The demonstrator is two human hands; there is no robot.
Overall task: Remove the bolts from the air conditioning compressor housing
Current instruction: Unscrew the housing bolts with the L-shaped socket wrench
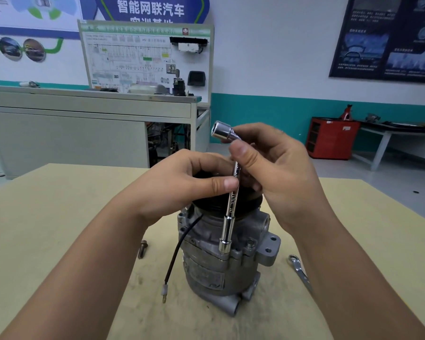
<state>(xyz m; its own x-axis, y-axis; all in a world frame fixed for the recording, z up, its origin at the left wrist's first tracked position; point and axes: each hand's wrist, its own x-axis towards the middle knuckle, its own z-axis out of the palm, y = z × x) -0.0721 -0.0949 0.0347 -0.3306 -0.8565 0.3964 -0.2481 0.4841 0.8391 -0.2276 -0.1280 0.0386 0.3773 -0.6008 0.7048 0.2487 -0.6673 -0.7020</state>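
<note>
A grey metal compressor (211, 261) stands upright on the yellow table (59, 217), its black pulley on top. A chrome L-shaped socket wrench (228, 217) stands almost upright, with its lower socket seated on a bolt at the housing's flange. My right hand (270, 168) grips the wrench at its upper bend. My left hand (182, 180) rests on the pulley and pinches the wrench shaft between thumb and fingers. Another bolt head (250, 244) sits in the flange just right of the socket. A loose bolt (142, 249) lies on the table to the left.
A chrome spanner (299, 271) lies on the table at the right, partly under my right forearm. A black wire with a white connector (174, 261) hangs from the compressor's left side. Behind the table stand a grey cabinet (84, 123) and a red tool box (331, 138).
</note>
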